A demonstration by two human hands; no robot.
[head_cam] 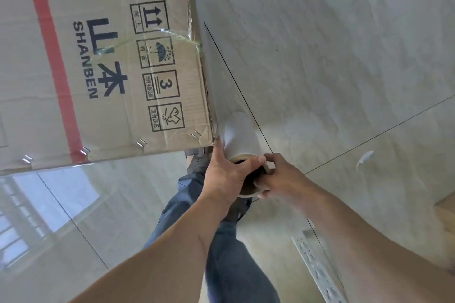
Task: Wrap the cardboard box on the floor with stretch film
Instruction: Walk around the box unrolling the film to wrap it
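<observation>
Cardboard box (103, 61) stands on tiled floor (344, 56), film already creased over its top corner; stretch film roll (242, 140) upright at box's near corner, both hands grasping its core end: left hand (225, 174) thumb hooked inside, right hand (280, 174) pinching rim, probably to steer unrolling along the side

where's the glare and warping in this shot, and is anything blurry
Head view: a bright window reflection glares off the glossy grey floor tiles at lower left; wide-angle distortion tilts the brown cardboard box; the white stretch-film roll, gripped by the left hand and right hand, looks slightly soft.
</observation>
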